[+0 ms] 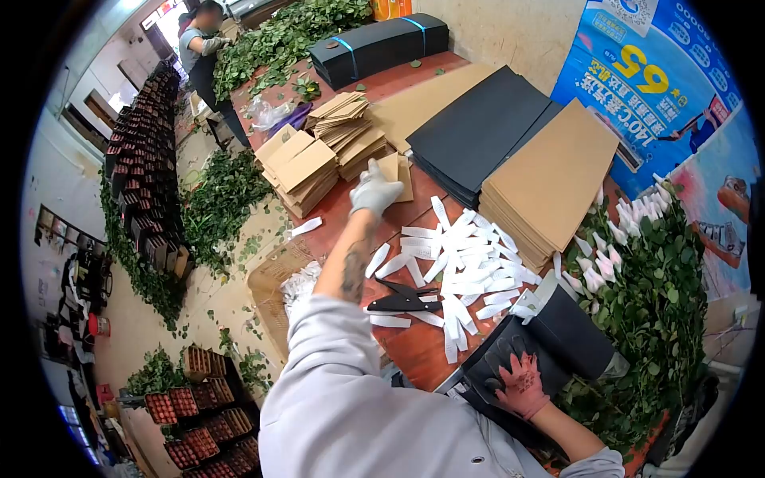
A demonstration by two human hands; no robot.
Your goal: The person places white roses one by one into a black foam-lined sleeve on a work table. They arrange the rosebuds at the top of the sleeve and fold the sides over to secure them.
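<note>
I've got my left hand (374, 190) out ahead at the small cardboard pieces (405, 179), fingers partly bent; glove blocks the view, can't tell if it grips any. Pieces sit just beyond its fingertips, long side running roughly away from me; left hand is nearer. My right hand (522, 386) is open, fingers spread, palm down on a black sheet (478, 381), nothing grasped. White mesh sleeves (478, 267) and black clippers (404, 303) lie between hands on the surface (414, 348). Woven basket (263, 280), nearer me than left hand and off its left, holds white pieces (301, 283). Flower bunch (649, 319) beyond right hand, to its right.
</note>
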